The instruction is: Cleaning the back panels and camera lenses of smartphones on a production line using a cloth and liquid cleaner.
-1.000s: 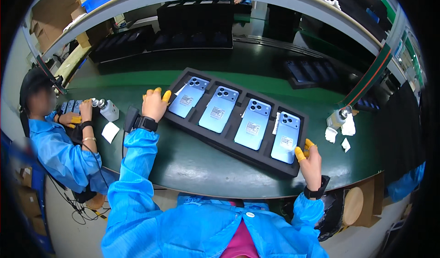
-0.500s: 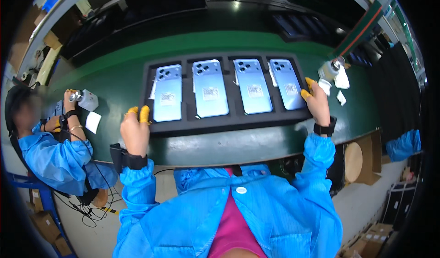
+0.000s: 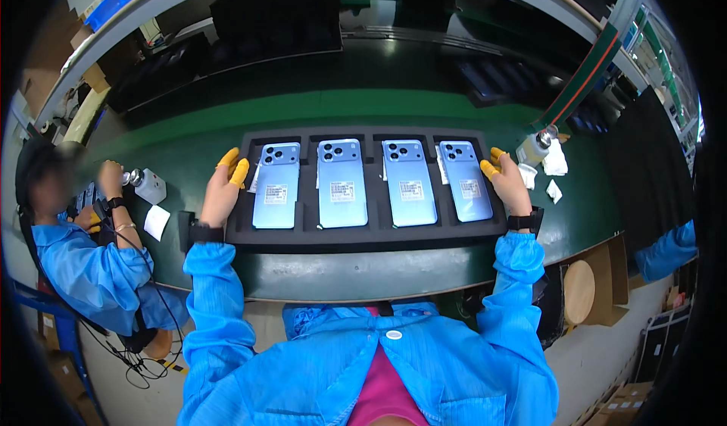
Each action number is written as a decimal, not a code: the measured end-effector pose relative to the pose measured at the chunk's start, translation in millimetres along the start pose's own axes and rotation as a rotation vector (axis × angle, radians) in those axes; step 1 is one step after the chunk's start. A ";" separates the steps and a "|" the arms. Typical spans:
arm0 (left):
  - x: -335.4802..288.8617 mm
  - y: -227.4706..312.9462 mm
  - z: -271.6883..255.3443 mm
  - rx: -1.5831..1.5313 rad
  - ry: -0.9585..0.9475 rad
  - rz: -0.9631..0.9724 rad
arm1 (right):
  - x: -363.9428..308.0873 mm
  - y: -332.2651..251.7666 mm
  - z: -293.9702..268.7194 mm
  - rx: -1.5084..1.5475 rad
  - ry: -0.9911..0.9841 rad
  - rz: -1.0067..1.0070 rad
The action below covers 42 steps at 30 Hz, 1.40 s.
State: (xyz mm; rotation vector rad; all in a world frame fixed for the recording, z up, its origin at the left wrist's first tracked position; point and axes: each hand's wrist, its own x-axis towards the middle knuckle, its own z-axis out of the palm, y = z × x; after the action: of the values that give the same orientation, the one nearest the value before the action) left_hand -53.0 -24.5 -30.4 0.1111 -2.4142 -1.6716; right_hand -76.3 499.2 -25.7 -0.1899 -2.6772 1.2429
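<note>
A black foam tray (image 3: 303,238) lies on the green workbench in front of me. Several light-blue smartphones (image 3: 342,191) rest in its slots, backs up, cameras toward the far side, each with a white label. My left hand (image 3: 219,195) grips the tray's left end, and yellow finger cots cover the thumb and a finger. At the opposite end my right hand (image 3: 511,187), also in yellow finger cots, closes on the tray's right edge. The fingers under or behind the edge are hidden. Both wrists wear black bands.
Beside my right hand stand a metal-topped bottle (image 3: 532,148) and white wipes (image 3: 555,159). At left, a co-worker (image 3: 91,267) in blue sits near another bottle (image 3: 148,186) and a white sheet (image 3: 156,221). Black trays (image 3: 276,21) stand across the bench.
The whole scene sits lower in the picture, the bench and tray together. My left hand has moved farther up along the tray's left end. My right hand stays at the right edge.
</note>
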 end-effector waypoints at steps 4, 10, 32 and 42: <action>13.6 -10.8 5.3 -0.242 -0.121 -0.137 | 1.8 22.9 6.9 -0.110 -0.020 -0.144; -1.3 2.3 11.7 -0.410 -0.134 -0.129 | 12.7 -2.8 6.7 -0.244 0.008 -0.284; -42.3 23.2 -1.9 -0.384 -0.095 0.133 | -72.0 -41.5 -21.2 0.458 0.134 -0.099; -36.1 13.0 1.8 -0.461 -0.085 0.087 | -65.8 -39.7 -22.6 0.389 0.156 -0.025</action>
State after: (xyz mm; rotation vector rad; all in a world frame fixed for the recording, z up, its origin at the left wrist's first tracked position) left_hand -17.5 -11.9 -23.3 -0.1342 -1.9860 -2.1732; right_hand -8.7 477.8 11.7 -0.1863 -2.2482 1.6338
